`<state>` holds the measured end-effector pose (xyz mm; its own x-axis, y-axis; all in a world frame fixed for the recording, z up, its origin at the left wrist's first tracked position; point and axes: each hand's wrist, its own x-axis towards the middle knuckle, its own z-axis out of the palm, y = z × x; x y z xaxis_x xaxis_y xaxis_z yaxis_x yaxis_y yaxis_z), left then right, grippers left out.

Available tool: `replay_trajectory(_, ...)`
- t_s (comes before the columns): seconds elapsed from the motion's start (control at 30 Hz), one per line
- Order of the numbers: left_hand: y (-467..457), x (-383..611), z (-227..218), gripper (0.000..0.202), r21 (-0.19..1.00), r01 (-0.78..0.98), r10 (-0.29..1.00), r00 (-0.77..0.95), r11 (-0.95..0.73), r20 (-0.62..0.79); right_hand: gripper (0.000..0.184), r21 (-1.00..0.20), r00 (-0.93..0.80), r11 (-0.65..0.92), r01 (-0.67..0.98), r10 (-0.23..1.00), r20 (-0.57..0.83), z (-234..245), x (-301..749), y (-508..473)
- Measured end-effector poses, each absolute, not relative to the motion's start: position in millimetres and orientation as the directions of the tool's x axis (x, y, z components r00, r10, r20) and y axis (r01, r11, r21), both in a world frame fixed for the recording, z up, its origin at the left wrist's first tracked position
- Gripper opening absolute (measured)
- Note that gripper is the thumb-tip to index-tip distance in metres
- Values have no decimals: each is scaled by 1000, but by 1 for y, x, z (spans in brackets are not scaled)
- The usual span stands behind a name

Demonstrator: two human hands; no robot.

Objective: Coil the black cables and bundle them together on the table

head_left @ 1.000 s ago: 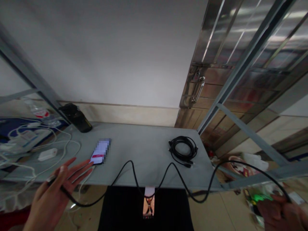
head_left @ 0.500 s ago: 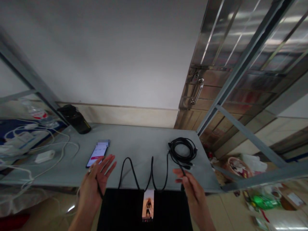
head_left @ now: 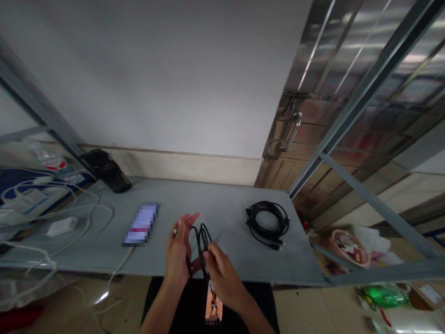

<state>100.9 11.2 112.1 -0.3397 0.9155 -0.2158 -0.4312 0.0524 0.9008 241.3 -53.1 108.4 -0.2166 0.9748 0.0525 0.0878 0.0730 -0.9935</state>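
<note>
Both hands are close together over the table's front edge, with a black cable [head_left: 204,234] gathered in loops between them. My right hand [head_left: 224,276] is closed, its thumb and fingers gripping the loops. My left hand [head_left: 178,255] curves around the cable's left side, fingers partly stretched, with a strand running along its palm. A separate coiled black cable [head_left: 266,221] lies on the table to the right. To the left rests a phone [head_left: 142,225] with a lit, blurred screen. The cable's ends are hidden by the hands.
The grey table [head_left: 229,208] stands against the wall. At its left are a black bottle [head_left: 107,171], a white adapter [head_left: 61,226] and tangled white cords. A metal frame post [head_left: 333,134] rises on the right. Beyond it, a pink bin [head_left: 349,248] sits on the floor.
My hands have come from wide apart to close together, both moving inward. The cable spread in a zigzag between them is now bunched in narrow loops, its right part off the coil.
</note>
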Motion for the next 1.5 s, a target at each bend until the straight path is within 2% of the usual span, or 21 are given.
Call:
replay_trajectory(0.13,26,110,112,40,832,-544,885,-433,-108,-169,54,-999,-182,34,33,983,27,117,246,-55)
replay_trajectory(0.23,31,116,116,31,767,-621,880,-443,-165,-170,50,-1000,-316,7,-29,949,16,118,249,-62)
replay_trajectory(0.27,31,117,118,29,754,-638,889,-423,-155,-175,50,-1000,-358,9,-6,934,10,117,250,-65)
replay_trajectory(0.33,30,116,121,29,755,-649,916,-353,-93,-191,54,-985,-384,71,158,923,5,113,250,-69)
replay_trajectory(0.43,26,106,117,46,805,-589,945,-224,63,-238,51,-809,-348,263,526,934,77,106,252,-70)
replay_trajectory(0.5,21,94,108,55,832,-541,934,-221,124,-282,45,-647,-402,394,652,904,146,101,254,-65)
replay_trajectory(0.6,8,76,89,50,797,-565,891,-222,214,-397,35,-442,-538,568,694,818,206,90,256,-55)
replay_trajectory(0.73,-18,62,73,55,693,-616,877,-5,375,-480,31,-287,-625,669,686,743,237,70,261,-44)
replay_trajectory(0.83,-30,62,71,60,740,-575,890,-43,349,-453,27,-276,-635,676,683,737,233,61,265,-39)
replay_trajectory(0.93,-28,63,74,63,809,-527,921,-118,258,-371,18,-284,-645,676,680,735,206,57,269,-35)
replay_trajectory(1.03,-19,62,75,65,880,-424,949,-121,216,-291,5,-275,-646,676,684,736,202,54,275,-31)
replay_trajectory(1.17,-2,55,69,66,957,-248,964,-175,151,-198,23,-291,-607,648,704,762,226,46,286,-22)
replay_trajectory(1.3,15,45,60,52,995,15,969,-230,101,-95,32,-297,-554,612,733,791,261,35,293,-10)
replay_trajectory(1.43,34,38,51,60,986,142,963,-264,88,-48,42,-317,-498,571,757,819,286,25,291,4)
replay_trajectory(1.5,41,36,45,64,973,229,940,-328,-19,95,48,-342,-469,558,757,827,310,18,288,9)
